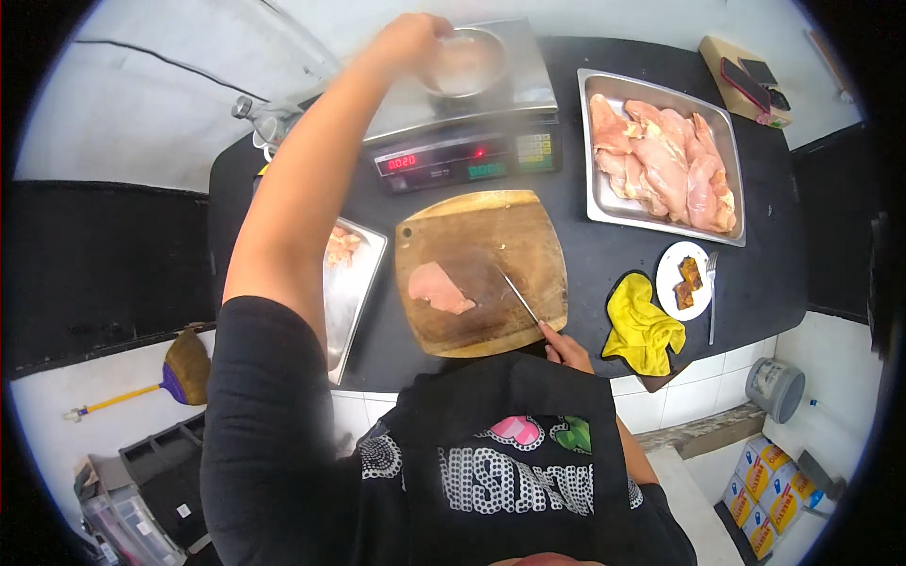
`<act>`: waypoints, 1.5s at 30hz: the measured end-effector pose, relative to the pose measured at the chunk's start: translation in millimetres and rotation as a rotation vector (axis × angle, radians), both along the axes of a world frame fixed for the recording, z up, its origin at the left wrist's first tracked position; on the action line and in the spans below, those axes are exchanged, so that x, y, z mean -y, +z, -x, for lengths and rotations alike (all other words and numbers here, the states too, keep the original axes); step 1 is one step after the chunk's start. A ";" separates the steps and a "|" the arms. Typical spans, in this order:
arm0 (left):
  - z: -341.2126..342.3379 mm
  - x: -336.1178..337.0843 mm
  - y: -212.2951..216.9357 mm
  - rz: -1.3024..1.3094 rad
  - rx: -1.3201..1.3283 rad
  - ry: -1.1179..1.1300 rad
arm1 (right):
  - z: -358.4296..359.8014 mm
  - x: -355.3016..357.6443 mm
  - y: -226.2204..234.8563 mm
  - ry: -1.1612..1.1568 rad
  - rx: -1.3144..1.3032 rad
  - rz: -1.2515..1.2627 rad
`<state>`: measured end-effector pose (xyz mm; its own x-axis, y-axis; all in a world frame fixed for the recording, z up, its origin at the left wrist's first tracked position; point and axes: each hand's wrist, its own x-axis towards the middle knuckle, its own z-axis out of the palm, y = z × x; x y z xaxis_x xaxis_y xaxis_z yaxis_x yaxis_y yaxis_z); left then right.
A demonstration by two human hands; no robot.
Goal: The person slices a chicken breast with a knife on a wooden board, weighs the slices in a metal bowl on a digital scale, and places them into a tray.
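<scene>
Yellow cloth [642, 325], broom [175, 373], tray of raw chicken [661, 160]

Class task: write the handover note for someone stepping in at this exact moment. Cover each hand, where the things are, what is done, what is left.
Left hand: at the rim of the metal bowl on the scale.
Right hand: holds the knife, blade resting on the cutting board.
Done: one chicken piece lies on the board.
Left: the large tray of raw chicken is full.
</scene>
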<state>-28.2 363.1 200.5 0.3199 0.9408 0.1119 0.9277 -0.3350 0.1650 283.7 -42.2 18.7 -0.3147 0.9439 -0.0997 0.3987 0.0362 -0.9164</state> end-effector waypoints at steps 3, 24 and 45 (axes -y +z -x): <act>-2.3 -15.8 -13.3 0.007 -0.080 -0.072 | -1.8 -2.9 3.6 0.005 -0.018 0.083; -18.2 -33.4 -57.9 0.081 0.058 0.167 | -1.5 -1.8 -1.0 -0.080 -0.030 0.085; 52.4 356.0 -135.2 0.044 0.433 0.182 | 27.5 5.6 36.5 0.219 0.202 -0.033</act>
